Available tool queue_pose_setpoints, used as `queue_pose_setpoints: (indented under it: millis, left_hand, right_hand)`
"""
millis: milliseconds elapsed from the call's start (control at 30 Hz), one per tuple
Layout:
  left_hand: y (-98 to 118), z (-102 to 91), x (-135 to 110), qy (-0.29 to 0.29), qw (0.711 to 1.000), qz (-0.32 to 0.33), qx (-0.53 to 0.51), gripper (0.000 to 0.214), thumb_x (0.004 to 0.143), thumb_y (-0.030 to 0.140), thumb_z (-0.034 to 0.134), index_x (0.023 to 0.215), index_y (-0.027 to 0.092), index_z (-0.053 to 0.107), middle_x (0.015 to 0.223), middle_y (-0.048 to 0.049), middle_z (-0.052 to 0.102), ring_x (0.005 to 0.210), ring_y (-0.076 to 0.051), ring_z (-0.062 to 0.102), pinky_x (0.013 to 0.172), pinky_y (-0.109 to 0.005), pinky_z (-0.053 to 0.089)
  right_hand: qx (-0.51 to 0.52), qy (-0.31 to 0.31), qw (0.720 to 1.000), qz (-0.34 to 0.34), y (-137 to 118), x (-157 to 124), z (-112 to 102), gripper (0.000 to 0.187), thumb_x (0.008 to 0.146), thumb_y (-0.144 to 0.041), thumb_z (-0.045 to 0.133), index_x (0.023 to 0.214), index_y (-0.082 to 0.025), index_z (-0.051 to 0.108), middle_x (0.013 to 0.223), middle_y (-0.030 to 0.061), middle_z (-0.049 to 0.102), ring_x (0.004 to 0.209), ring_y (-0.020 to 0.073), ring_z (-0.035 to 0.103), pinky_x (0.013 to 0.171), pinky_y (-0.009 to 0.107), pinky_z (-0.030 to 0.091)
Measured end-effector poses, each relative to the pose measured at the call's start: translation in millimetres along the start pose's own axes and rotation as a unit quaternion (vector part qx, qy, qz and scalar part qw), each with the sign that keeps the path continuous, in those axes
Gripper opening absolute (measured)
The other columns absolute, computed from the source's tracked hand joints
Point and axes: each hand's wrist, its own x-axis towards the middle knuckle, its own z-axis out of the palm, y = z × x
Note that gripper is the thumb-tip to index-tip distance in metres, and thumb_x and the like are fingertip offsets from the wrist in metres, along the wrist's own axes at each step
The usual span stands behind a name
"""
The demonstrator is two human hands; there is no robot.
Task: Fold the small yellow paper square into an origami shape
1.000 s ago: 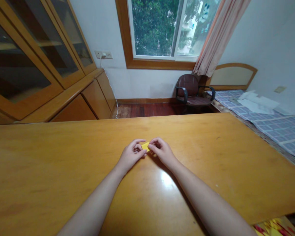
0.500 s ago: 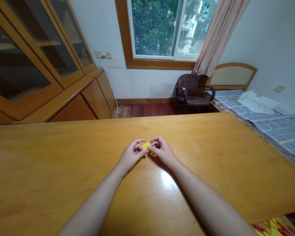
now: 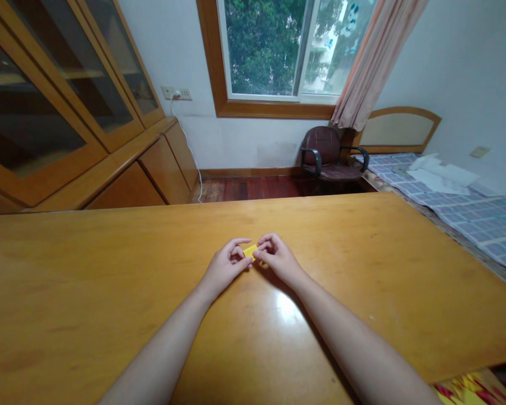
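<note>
A small flat yellow piece, which looks like folded paper (image 3: 249, 251), is held between my two hands above the middle of the table (image 3: 109, 270). My left hand (image 3: 227, 262) pinches its left side, thumb in front and index finger stretched out behind. On the other side, my right hand (image 3: 278, 258) grips the right edge between thumb and curled fingers. Both thumbs nearly meet at the lower edge of the piece. Fingers cover part of it, so its full shape is hidden.
Beyond the table stands a dark red armchair (image 3: 322, 152) under the window. A bed (image 3: 459, 197) with a checked cover lies to the right. Glass-door cabinets (image 3: 122, 152) line the left. Yellow and red pieces (image 3: 468, 389) lie below the table's near right edge.
</note>
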Motion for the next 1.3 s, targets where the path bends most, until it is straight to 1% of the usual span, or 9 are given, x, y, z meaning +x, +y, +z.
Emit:
queue_pose_setpoints:
  millis: [267, 500, 733, 1033, 1133, 1200, 1300]
  left_hand:
    - [3.4, -0.2, -1.2, -0.003, 1.0, -0.007, 0.0, 0.044, 0.075, 0.028, 0.07, 0.117, 0.018, 0.058, 0.066, 0.0054, 0.058, 0.065, -0.015, 0.066, 0.069, -0.026, 0.05]
    - [2.0, 0.5, -0.7, -0.014, 1.0, -0.006, -0.004, 0.045, 0.076, 0.029, 0.071, 0.118, 0.018, 0.057, 0.071, 0.0045, 0.058, 0.068, -0.015, 0.066, 0.069, -0.026, 0.05]
    - [1.5, -1.1, -0.6, -0.021, 1.0, -0.005, -0.003, 0.045, 0.078, 0.028, 0.069, 0.119, 0.018, 0.055, 0.069, 0.0051, 0.057, 0.067, -0.015, 0.065, 0.068, -0.026, 0.049]
    - [2.5, -2.7, 0.9, -0.028, 0.999, -0.012, -0.027, 0.049, 0.076, 0.028, 0.07, 0.121, 0.016, 0.053, 0.067, 0.0058, 0.057, 0.065, -0.015, 0.064, 0.069, -0.027, 0.049]
    - [3.9, -2.1, 0.7, -0.022, 0.999, -0.015, -0.031, 0.048, 0.076, 0.027, 0.069, 0.12, 0.016, 0.053, 0.067, 0.0061, 0.056, 0.066, -0.014, 0.063, 0.07, -0.027, 0.048]
    - [4.0, -1.6, 0.5, -0.018, 0.999, -0.015, -0.028, 0.047, 0.076, 0.026, 0.068, 0.119, 0.016, 0.053, 0.067, 0.0059, 0.057, 0.066, -0.014, 0.063, 0.069, -0.026, 0.048]
    - [3.1, -0.8, 0.3, -0.018, 1.0, -0.012, -0.015, 0.046, 0.077, 0.026, 0.067, 0.119, 0.016, 0.053, 0.067, 0.0056, 0.057, 0.066, -0.014, 0.063, 0.068, -0.026, 0.047]
  right_hand:
    - [-0.004, 0.008, 1.0, -0.001, 1.0, -0.3, -1.2, 0.028, 0.074, -0.033, 0.073, 0.089, -0.021, 0.053, 0.07, -0.0045, 0.061, 0.062, 0.0115, 0.056, 0.061, 0.024, 0.04]
    - [-0.014, 0.01, 1.0, 0.001, 0.2, 0.2, -0.8, 0.026, 0.074, -0.031, 0.072, 0.088, -0.02, 0.054, 0.07, -0.0036, 0.062, 0.063, 0.012, 0.057, 0.062, 0.025, 0.041]
    - [-0.027, 0.012, 1.0, 0.004, -4.6, -2.4, 1.2, 0.027, 0.074, -0.033, 0.074, 0.086, -0.02, 0.054, 0.069, -0.0026, 0.063, 0.063, 0.0127, 0.058, 0.061, 0.025, 0.041]
    - [-0.008, 0.001, 1.0, -0.008, 0.3, -0.3, -1.2, 0.027, 0.079, -0.04, 0.07, 0.087, -0.02, 0.054, 0.061, -0.0055, 0.06, 0.06, 0.0117, 0.057, 0.062, 0.025, 0.042]
    - [-0.01, -0.002, 1.0, -0.011, 2.4, 0.1, -2.0, 0.027, 0.08, -0.038, 0.071, 0.091, -0.02, 0.055, 0.067, -0.0042, 0.063, 0.063, 0.0119, 0.059, 0.063, 0.025, 0.043]
    - [-0.014, -0.006, 1.0, -0.008, 4.1, 0.4, -1.8, 0.029, 0.078, -0.037, 0.073, 0.093, -0.02, 0.055, 0.071, -0.0028, 0.065, 0.065, 0.0123, 0.059, 0.063, 0.025, 0.043]
    - [-0.019, -0.013, 1.0, -0.004, 6.1, 0.8, -1.0, 0.032, 0.075, -0.034, 0.075, 0.093, -0.02, 0.053, 0.072, -0.0029, 0.064, 0.064, 0.0125, 0.059, 0.06, 0.024, 0.042]
